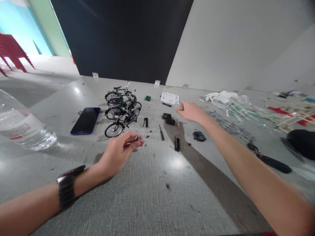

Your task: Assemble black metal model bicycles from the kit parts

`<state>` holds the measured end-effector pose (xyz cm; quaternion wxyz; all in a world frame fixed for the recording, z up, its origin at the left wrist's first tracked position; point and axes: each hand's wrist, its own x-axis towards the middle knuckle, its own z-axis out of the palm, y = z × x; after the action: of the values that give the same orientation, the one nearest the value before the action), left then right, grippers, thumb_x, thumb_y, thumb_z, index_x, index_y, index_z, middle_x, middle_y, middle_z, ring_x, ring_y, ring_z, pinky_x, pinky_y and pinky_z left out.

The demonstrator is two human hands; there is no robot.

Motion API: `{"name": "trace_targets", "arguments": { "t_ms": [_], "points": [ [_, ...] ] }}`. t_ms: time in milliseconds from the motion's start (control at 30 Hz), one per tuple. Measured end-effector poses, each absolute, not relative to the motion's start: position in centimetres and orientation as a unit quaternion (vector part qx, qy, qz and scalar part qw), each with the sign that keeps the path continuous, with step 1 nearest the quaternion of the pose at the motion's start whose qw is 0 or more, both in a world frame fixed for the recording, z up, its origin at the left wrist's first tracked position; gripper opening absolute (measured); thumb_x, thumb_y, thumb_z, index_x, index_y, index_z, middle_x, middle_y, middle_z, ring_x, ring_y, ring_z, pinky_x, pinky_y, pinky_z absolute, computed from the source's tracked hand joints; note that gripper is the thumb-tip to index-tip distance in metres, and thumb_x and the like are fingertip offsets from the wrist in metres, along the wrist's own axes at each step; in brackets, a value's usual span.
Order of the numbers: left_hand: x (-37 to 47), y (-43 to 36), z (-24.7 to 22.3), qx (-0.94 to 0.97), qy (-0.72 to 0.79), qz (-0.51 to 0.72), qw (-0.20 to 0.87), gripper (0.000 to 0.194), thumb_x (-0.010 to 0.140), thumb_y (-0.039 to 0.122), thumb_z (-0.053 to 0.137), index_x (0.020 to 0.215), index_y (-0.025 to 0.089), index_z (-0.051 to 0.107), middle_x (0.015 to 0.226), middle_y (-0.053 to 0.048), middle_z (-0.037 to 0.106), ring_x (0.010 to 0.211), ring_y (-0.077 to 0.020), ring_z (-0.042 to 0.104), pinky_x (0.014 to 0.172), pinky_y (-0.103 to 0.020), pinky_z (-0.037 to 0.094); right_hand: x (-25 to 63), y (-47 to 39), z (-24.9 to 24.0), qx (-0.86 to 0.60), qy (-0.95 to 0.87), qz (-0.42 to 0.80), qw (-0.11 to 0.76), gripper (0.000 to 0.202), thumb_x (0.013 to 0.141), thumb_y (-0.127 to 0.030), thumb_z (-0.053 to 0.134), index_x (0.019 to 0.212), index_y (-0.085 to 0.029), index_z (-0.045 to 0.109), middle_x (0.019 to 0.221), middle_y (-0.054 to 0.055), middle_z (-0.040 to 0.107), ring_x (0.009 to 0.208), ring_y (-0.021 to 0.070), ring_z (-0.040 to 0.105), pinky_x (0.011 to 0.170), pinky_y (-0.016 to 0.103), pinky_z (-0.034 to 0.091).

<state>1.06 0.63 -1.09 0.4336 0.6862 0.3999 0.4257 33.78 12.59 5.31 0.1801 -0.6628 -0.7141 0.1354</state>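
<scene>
My left hand (pixel 119 150) is closed, thumb and fingertips pinching a small silver metal part (pixel 138 138) just in front of the nearest model bicycle (pixel 114 129). My right hand (pixel 192 112) reaches over the table with its fingers bent and slightly apart, and nothing shows in it. Below its fingertips are small black boxes (pixel 170 121), with printed paper sheets (pixel 169 98) just behind. Between my hands lie a small screwdriver (pixel 161 132) and two black parts, one farther back (pixel 146 122) and one nearer (pixel 177 144). A black square piece (pixel 199 136) sits under my right forearm.
More miniature bicycles (pixel 120 98) stand in a row behind the nearest one. On the left are a phone (pixel 86 121) and a water bottle (pixel 24 124). A wire rack (pixel 232 126), plastic wrapping (pixel 223 97), thin sticks and keys with a black fob (pixel 274 163) lie right. Upright panels bound the back.
</scene>
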Motion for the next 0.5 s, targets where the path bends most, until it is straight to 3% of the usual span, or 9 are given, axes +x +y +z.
{"name": "trace_targets", "arguments": {
  "t_ms": [67,167,367,500],
  "points": [
    [1.1,0.6,-1.2,0.683,0.397,0.430,0.437,0.011,0.097,0.026,0.061,0.101,0.018,0.067,0.100,-0.009,0.081,0.100,-0.0224,0.078,0.089,-0.037,0.065,32.7,9.1,5.4,-0.674,-0.713,0.126,0.143,0.028,0.092,-0.033,0.068,0.076,-0.022,0.048,0.069,0.003,0.057,0.055,0.0142,0.044,0.055,0.033,0.031],
    [1.1,0.7,-1.4,0.686,0.395,0.431,0.434,0.011,0.096,0.027,0.061,0.100,0.018,0.066,0.099,-0.009,0.081,0.099,-0.0230,0.078,0.089,-0.038,0.065,31.6,4.0,5.1,-0.684,-0.722,0.097,0.050,0.029,0.094,-0.036,0.062,0.076,-0.025,0.042,0.074,0.004,0.060,0.057,0.0166,0.048,0.056,0.033,0.032],
    [1.2,0.7,-1.4,0.685,0.399,0.429,0.432,0.012,0.096,0.028,0.061,0.100,0.018,0.067,0.099,-0.010,0.081,0.097,-0.0233,0.078,0.089,-0.039,0.065,30.7,-1.3,3.2,-0.672,-0.730,0.089,0.090,0.031,0.099,-0.047,0.051,0.080,-0.026,0.039,0.079,0.004,0.063,0.070,0.0222,0.056,0.061,0.033,0.035],
    [1.2,0.7,-1.3,0.685,0.398,0.430,0.434,0.011,0.096,0.028,0.061,0.098,0.018,0.066,0.099,-0.009,0.081,0.098,-0.0232,0.078,0.088,-0.038,0.065,29.1,-0.9,2.6,-0.660,-0.739,0.089,0.103,0.029,0.098,-0.044,0.052,0.082,-0.026,0.038,0.082,0.005,0.062,0.071,0.0214,0.055,0.060,0.032,0.033]
  ]
}}
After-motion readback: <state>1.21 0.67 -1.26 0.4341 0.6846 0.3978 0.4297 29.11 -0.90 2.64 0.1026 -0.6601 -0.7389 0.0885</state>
